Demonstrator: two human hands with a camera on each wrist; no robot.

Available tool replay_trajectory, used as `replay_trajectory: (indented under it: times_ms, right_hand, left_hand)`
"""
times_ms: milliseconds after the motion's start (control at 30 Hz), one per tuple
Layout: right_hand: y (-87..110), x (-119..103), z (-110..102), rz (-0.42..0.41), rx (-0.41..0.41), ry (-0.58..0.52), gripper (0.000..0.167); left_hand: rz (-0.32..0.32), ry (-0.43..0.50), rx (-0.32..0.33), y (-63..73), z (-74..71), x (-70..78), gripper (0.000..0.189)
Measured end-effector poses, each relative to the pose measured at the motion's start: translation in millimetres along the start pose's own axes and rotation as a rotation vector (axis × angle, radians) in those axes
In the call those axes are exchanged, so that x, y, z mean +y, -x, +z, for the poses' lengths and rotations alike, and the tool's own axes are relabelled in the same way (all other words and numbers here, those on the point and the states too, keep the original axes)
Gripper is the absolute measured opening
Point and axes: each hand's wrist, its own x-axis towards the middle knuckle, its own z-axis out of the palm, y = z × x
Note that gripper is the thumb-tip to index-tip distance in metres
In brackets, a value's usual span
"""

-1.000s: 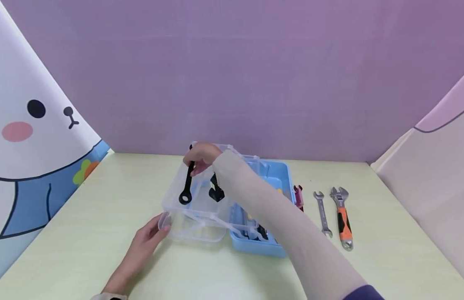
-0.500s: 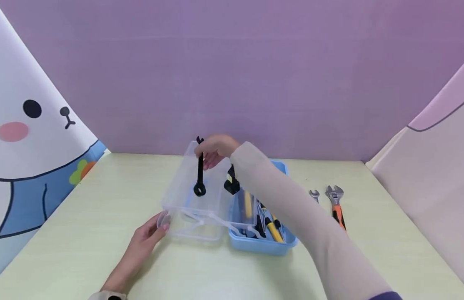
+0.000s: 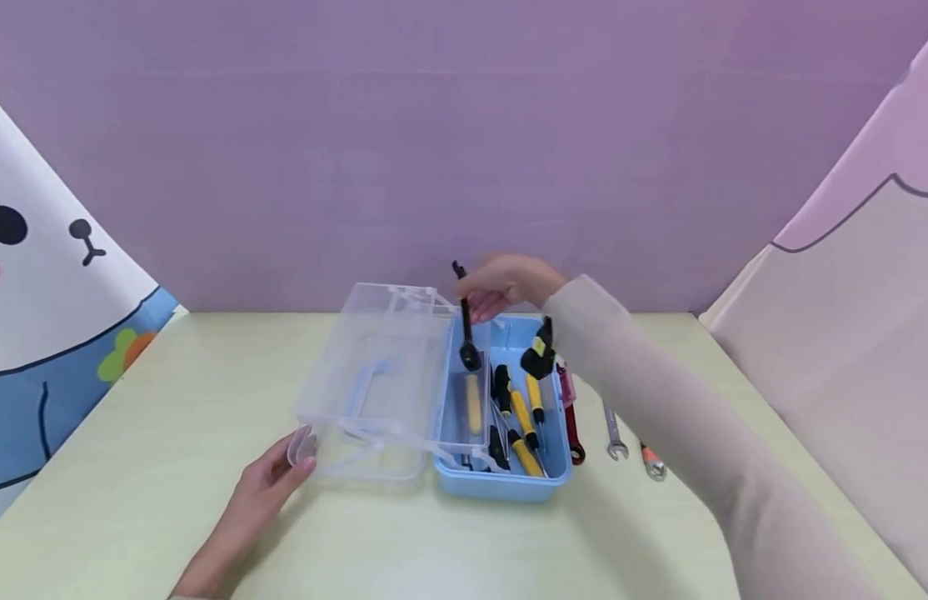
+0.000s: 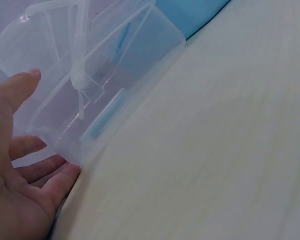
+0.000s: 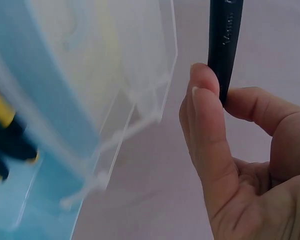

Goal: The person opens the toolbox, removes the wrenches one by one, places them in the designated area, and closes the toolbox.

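My right hand (image 3: 503, 285) pinches a black combination wrench (image 3: 466, 329) between thumb and fingers, above the left side of a blue toolbox (image 3: 501, 485). The wrench hangs with its ring end down; in the right wrist view its shank (image 5: 224, 50) reads 14mm. A clear plastic tray (image 3: 475, 354), joined by thin white arms, overlaps the box's left part and has a yellow-handled tool in it. My left hand (image 3: 265, 487) holds the left edge of the clear lid (image 3: 374, 358), which lies folded open to the left. In the left wrist view the thumb is inside the lid (image 4: 135, 65), fingers outside.
Several yellow-and-black screwdrivers (image 3: 526, 454) lie in the blue box. To its right are a dark red wrench (image 3: 573, 433), a silver open-ended wrench (image 3: 615, 437) and an orange-handled adjustable wrench (image 3: 651, 462), partly hidden by the right sleeve. A purple backdrop stands behind.
My right hand has carried the black wrench rightward, from over the lid to over the box's left side. The clear tray has swung right and down into the box. My left hand stays at the lid.
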Motion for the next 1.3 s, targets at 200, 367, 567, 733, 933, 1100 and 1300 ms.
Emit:
replay_trajectory:
  times_ms: [200, 367, 567, 733, 933, 1100, 1300]
  right_hand:
    - [10.4, 26, -25, 0.03, 0.002, -0.012, 0.032]
    - [16.8, 46, -42, 0.028, 0.022, 0.014, 0.032]
    - [24.8, 64, -58, 0.048, 0.018, 0.003, 0.02]
    - [32.7, 76, -70, 0.052, 0.027, -0.012, 0.019]
    - [41.7, 94, -85, 0.056, 0.044, 0.002, 0.019]
    - [49.4, 110, -97, 0.065, 0.046, 0.007, 0.016]
    - [56.6, 131, -111, 0.082, 0.058, 0.003, 0.013]
  left_hand:
    - [-0.032, 0.013, 0.002, 3.6, 0.4, -3.6, 0.053]
    - [-0.038, 0.009, -0.001, 3.4, 1.9, -4.4, 0.057]
    - [-0.032, 0.016, -0.016, 0.7, 4.0, -5.0, 0.069]
    - [-0.027, 0.025, -0.014, -0.2, 5.8, -4.0, 0.067]
    - [-0.022, 0.025, -0.012, -2.6, 8.5, -4.4, 0.067]
    - [-0.02, 0.03, -0.013, -3.0, 8.5, -4.5, 0.067]
    - [-0.019, 0.027, -0.005, -0.8, 9.5, -4.5, 0.067]
